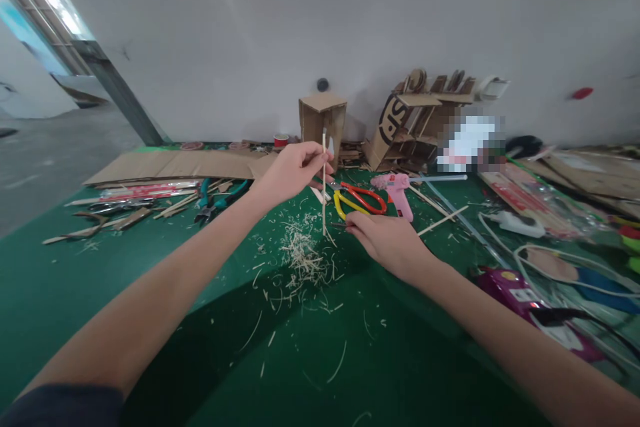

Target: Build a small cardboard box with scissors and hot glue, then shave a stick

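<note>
My left hand [303,170] pinches a thin wooden stick [324,197], held upright over the table. A thin curl hangs at the stick's lower end. My right hand [383,240] is closed around a small, thin dark blade [340,224], whose tip points left at the stick's lower part; its handle is hidden in my fingers. Whether blade and stick touch, I cannot tell. Below them lies a loose pile of pale wood shavings [303,257]. Just behind my right hand lie scissors [373,199] with red and yellow handles.
A pink glue gun [397,188] lies to the right of the scissors. Pliers [205,204] and loose sticks lie at left. Cardboard structures [315,114] stand against the white partition [300,34]. A purple device [520,300] and white cables occupy the right side.
</note>
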Demonstrator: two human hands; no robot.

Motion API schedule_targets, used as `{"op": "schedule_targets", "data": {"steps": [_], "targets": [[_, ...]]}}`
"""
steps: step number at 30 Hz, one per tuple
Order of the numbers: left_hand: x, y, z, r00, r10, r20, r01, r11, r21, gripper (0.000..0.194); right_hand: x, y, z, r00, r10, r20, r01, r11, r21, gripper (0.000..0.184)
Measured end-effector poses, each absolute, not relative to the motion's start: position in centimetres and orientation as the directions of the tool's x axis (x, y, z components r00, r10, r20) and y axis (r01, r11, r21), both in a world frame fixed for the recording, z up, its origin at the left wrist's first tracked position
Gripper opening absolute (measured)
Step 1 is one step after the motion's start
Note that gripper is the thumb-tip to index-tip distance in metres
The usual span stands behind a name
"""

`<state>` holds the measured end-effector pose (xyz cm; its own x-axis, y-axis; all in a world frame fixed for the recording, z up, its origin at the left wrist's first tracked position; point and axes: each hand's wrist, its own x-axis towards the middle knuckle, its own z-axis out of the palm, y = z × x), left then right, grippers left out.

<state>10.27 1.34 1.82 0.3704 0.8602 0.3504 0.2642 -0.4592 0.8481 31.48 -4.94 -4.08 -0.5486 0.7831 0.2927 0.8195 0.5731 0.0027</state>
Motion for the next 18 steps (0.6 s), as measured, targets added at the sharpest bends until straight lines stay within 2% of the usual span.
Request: {"op": "schedule_targets", "data": {"steps": [2, 6, 10, 15, 18], "targets": [[10.2, 1.5, 1.7, 0.339, 0.866, 0.368, 0.261, -0.463, 0.847, 0.017, 30.8, -4.4, -3.9, -0.584, 0.730, 0.354, 0.794, 0.605, 0.063, 0.026], [10.1, 1.5, 1.7, 0.319, 0.860, 0.398, 0.261, -0.483, 0.836, 0.017, 30.0, -3.3, -5.0, -0.475, 0.715, 0.513, 0.851, 0.522, 0.061, 0.029], [10.1, 1.3, 1.8, 0.346, 0.844, 0.409, 0.270, -0.507, 0.818, 0.012, 29.7, -2.9, -5.8, -0.456, 0.627, 0.631, 0.861, 0.491, 0.134, 0.031], [10.2, 1.2, 1.9, 0.349, 0.848, 0.399, 0.287, -0.502, 0.816, 0.012, 29.4, -3.3, -5.8, -0.495, 0.575, 0.651, 0.855, 0.456, 0.246, 0.027], [10.3, 1.1, 2.0, 0.355, 0.844, 0.402, 0.291, -0.509, 0.810, 0.013, 29.6, -3.8, -6.4, -0.539, 0.606, 0.585, 0.838, 0.457, 0.299, 0.025]]}}
